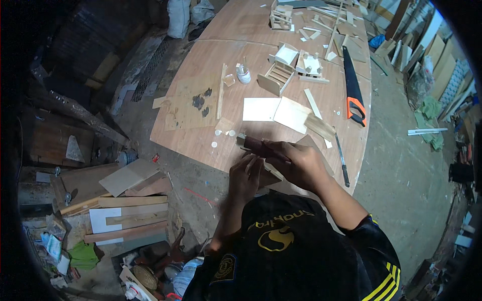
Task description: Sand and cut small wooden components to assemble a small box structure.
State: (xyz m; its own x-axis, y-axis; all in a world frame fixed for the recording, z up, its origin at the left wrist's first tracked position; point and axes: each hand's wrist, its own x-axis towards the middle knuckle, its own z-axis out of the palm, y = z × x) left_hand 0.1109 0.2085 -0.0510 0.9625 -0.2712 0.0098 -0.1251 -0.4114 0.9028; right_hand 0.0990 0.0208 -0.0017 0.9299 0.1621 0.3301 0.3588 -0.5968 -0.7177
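My right hand [298, 160] is closed around a dark reddish-brown piece [258, 146] with a pale, block-like end; its exact kind does not show. Just below it, my left hand [245, 175] pinches a thin, light wooden piece [251, 163], partly hidden by the fingers. Both hands are close together over the table's near edge. Beyond them lie a white panel [260, 109], a pale panel [290, 114] and a brown wooden strip [320, 127]. Another flat board [317, 150] lies partly behind my right hand.
On the wooden table [201, 60] are a handsaw [350, 83] with orange handle, a thin blade tool [342, 158], a glue-smeared bottle [243, 75] and small wooden chair-like models [277, 78]. Wood offcuts [133, 210] are piled at the left; more boards lean at the right.
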